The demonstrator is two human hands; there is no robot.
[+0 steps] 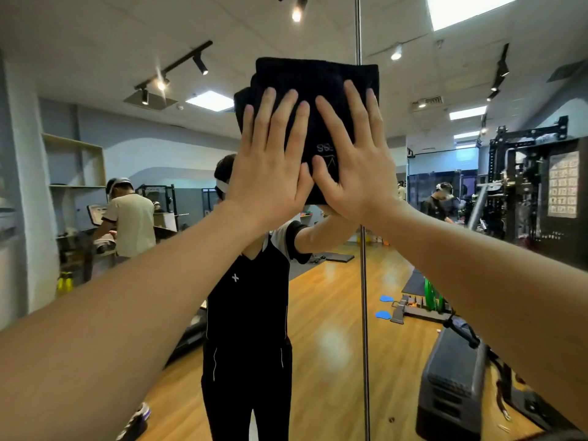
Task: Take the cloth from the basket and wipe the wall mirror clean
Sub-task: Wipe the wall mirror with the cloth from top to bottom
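Observation:
A folded black cloth (313, 81) lies flat against the wall mirror (159, 148) at about head height, straddling the vertical seam between two mirror panels. My left hand (267, 163) presses on the cloth's left half with straight, spread fingers. My right hand (353, 160) presses on its right half the same way, thumbs nearly touching. Both arms reach up and forward. The basket is out of view.
The mirror's metal seam (364, 313) runs top to bottom. Reflected in the glass are a gym with a wooden floor, my own reflection (248, 313), two other people, shelves at left and a weight rack (525, 186) at right. A black step bench (451, 383) stands low right.

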